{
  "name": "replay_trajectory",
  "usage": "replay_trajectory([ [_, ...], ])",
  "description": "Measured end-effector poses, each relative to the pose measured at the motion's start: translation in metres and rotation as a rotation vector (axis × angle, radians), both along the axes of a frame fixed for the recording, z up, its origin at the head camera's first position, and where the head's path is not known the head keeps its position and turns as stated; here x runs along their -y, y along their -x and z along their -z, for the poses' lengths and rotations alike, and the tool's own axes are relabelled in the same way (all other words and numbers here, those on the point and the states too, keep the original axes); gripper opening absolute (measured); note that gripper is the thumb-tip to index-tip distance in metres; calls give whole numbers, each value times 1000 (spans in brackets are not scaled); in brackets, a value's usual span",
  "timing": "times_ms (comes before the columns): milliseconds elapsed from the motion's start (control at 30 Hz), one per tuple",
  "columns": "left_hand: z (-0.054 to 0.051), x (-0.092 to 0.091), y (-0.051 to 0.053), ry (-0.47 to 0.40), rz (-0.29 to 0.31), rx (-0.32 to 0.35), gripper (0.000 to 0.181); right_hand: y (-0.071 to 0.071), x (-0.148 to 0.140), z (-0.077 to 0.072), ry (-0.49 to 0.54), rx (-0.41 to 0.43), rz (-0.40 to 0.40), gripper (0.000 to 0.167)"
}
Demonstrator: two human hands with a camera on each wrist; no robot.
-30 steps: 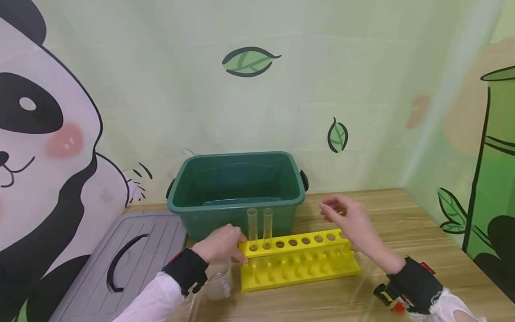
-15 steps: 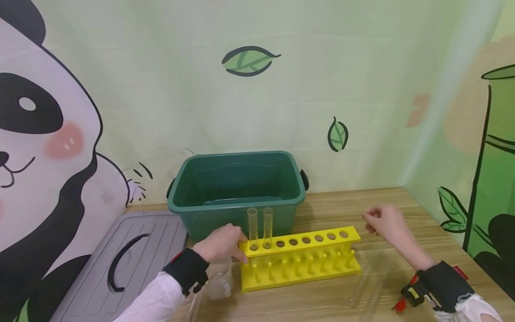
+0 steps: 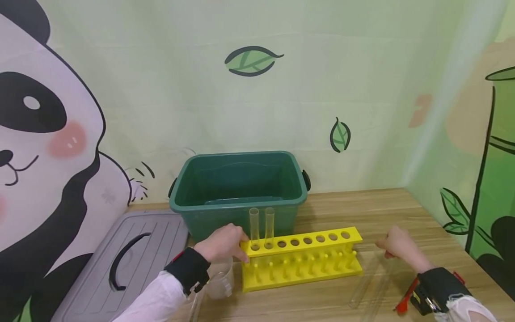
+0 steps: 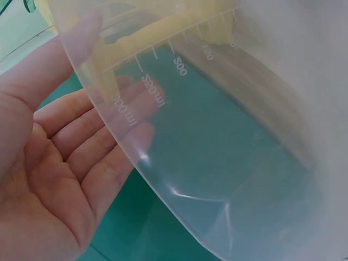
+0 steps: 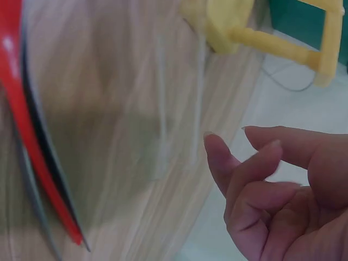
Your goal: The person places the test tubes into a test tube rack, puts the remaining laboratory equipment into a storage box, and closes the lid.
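Observation:
A yellow test tube rack (image 3: 301,281) stands on the table, two clear tubes (image 3: 254,228) upright in its leftmost holes. My left hand (image 3: 221,245) grips the rack's left end. In the left wrist view, that hand (image 4: 65,157) is partly behind a clear graduated beaker (image 4: 228,141). To the right of the rack, my right hand (image 3: 400,246) hovers by the far ends of clear tubes (image 3: 362,286) lying on the table. The right wrist view has its fingers bent, with a gap between thumb and forefinger (image 5: 272,196) and nothing held.
Behind the rack stands a green bin (image 3: 241,209). A grey lid (image 3: 153,250) with a black handle lies at the left. The clear beaker (image 3: 220,284) is below my left hand. A red item (image 3: 402,306) shows near my right wrist, with part of it dark.
My right hand has moved right and down from above the rack's right end to the lying tubes. My left hand has kept its grip on the rack.

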State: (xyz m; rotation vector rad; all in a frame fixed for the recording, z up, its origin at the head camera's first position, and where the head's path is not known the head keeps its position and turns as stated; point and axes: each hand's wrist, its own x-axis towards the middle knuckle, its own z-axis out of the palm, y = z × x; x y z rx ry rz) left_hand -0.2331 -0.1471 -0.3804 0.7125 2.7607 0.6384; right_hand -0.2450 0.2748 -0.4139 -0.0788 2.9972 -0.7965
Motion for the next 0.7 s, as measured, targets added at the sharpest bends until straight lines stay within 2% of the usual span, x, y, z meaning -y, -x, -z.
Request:
replay_trajectory([
  [233,1,-1,1,15,-1,0,38,0,-2,12,-74,2,8,30],
  [400,2,-1,0,17,1,-2,37,0,-1,18,-76,18,18,30],
  [700,1,0,1,2,16,-4,34,2,3,16,-115,72,57,31],
])
